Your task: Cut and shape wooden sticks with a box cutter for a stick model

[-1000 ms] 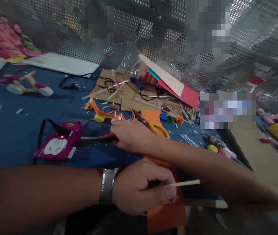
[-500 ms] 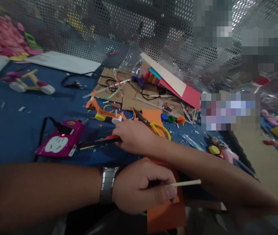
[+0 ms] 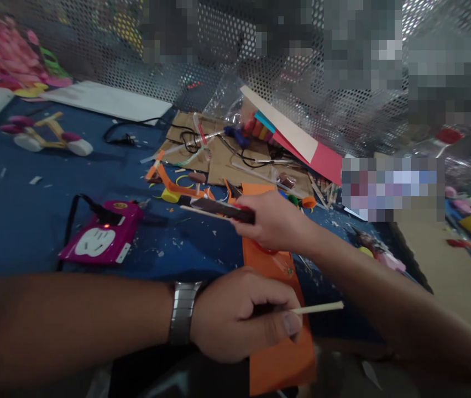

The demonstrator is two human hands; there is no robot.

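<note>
My left hand [image 3: 246, 315], with a metal watch on its wrist, pinches a thin pale wooden stick [image 3: 322, 308] that points right. My right hand [image 3: 275, 221] is closed round dark-bladed scissors [image 3: 214, 208] with red on the handle, blades pointing left. A second pale stick [image 3: 202, 211] runs along under the blades; its near end is hidden by the hand. Below both hands lies a long orange strip of paper or foam [image 3: 275, 276], hanging over the table's front edge. Another pair of scissors is mostly covered by my right hand, only a dark blade tip showing.
A magenta power socket block [image 3: 100, 232] with a plugged cable sits at left. Behind it stands a stick-built toy vehicle [image 3: 47, 135]. An orange craft piece [image 3: 173, 185], cardboard [image 3: 235, 166], coloured sheets [image 3: 293, 130] and bottle caps lie farther back, before a perforated metal screen.
My right hand has moved right and slightly up with the scissors and the stick, off the spot beside the socket block. It now covers the yellow-handled scissors. My left hand has barely moved.
</note>
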